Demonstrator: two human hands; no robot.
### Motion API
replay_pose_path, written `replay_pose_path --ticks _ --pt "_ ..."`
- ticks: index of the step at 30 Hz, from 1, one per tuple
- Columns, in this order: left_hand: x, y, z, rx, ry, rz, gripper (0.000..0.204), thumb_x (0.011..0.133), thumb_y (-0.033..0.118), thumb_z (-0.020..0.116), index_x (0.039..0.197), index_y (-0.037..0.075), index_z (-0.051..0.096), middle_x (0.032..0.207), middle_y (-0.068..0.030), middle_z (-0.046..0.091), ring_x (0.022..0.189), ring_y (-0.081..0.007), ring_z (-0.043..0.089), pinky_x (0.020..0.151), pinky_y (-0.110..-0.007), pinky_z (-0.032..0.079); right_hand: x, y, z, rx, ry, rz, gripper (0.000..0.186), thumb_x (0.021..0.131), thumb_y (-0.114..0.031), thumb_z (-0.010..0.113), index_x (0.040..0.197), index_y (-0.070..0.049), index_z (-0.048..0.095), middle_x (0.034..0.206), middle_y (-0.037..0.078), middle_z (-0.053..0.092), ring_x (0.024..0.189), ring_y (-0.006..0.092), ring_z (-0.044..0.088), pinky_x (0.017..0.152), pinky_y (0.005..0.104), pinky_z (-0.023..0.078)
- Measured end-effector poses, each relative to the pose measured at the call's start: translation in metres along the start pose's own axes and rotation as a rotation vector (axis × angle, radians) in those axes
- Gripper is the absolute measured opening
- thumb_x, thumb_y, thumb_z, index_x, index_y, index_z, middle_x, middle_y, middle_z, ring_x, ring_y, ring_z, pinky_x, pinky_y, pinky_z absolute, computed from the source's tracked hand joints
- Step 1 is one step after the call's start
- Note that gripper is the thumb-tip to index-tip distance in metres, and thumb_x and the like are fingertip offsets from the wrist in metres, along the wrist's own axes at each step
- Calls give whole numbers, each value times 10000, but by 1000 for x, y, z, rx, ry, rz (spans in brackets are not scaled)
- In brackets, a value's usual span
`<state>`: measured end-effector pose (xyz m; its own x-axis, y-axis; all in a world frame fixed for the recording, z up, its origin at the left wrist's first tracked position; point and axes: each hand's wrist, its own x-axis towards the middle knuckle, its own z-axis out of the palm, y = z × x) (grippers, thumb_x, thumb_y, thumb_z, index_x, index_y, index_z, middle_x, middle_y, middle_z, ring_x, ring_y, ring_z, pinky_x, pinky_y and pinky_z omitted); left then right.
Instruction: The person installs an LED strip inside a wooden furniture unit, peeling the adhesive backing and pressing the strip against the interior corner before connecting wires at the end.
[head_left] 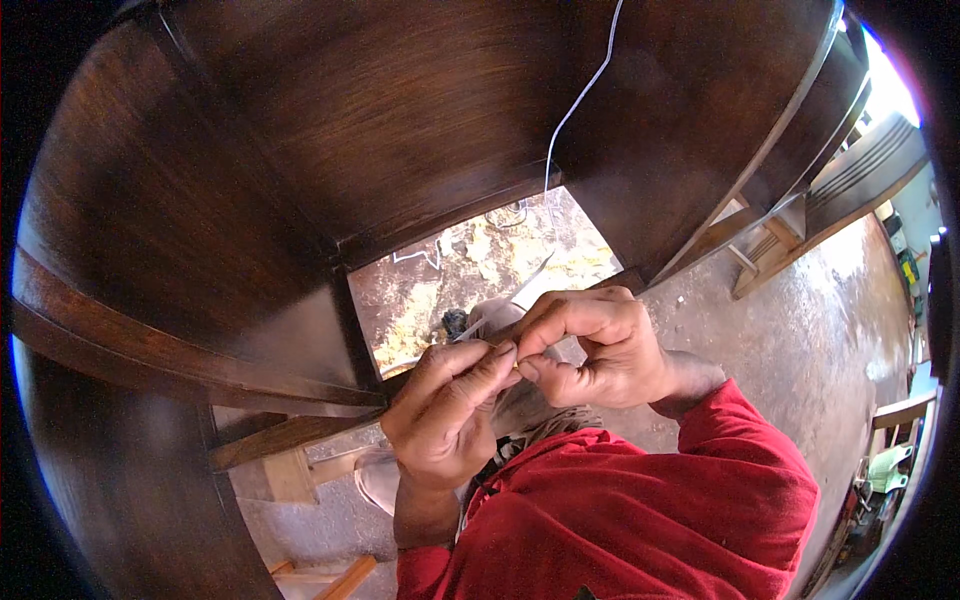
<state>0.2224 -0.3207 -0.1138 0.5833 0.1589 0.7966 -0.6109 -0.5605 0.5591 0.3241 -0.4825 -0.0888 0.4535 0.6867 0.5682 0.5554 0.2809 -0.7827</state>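
Both hands meet in front of my red-sleeved chest, fingertips nearly touching. My left hand (448, 405) is closed, thumb pressed to the bent index finger. A thin white cable (600, 75) hangs from above toward the floor, and a white length (482, 326) of what looks like the same cable reaches my left fingers. My right hand (600, 345) pinches thumb against index finger right beside the left fingertips. Something tiny and yellowish shows between the two hands; it is too small to name, and the fingers cover most of it.
Dark brown wooden panels (380, 90) surround the work on the left, far side and right. A rectangular gap (480, 250) between them shows stained floor. Light wooden pieces (290, 475) are at lower left. Grey floor (770, 340) lies to the right, with a wooden piece (865, 185) beyond.
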Motion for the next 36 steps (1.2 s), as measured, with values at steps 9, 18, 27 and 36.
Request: replay_pose_path --ticks 9,18,27,36 --pt "2 1 -2 -30 -11 -8 420 714 -194 606 1071 -2 715 946 -163 685 797 -243 682 689 -312 574 -3 0 1 62 6 41 104 817 15 688 921 22 680 855 109 694 810 181 682 719 300 532" --pt "-4 0 0 6 -17 -6 453 694 -188 596 1088 2 716 951 -164 685 814 -268 681 714 -332 554 -4 -2 3 -29 28 35 94 810 5 696 898 14 666 839 100 687 776 161 672 680 288 528" --pt "-3 -2 2 -23 -8 -151 293 805 -74 689 1074 34 734 947 -133 679 816 -236 669 716 -299 532 -1 0 10 -22 71 53 104 809 16 702 907 15 665 836 101 687 768 156 671 674 283 528" --pt "-10 -2 5 -77 108 -288 190 843 42 715 1026 0 741 917 -102 663 847 -195 625 773 -286 481 3 1 12 -68 76 44 100 819 7 725 911 14 688 847 113 707 782 181 694 691 291 536"
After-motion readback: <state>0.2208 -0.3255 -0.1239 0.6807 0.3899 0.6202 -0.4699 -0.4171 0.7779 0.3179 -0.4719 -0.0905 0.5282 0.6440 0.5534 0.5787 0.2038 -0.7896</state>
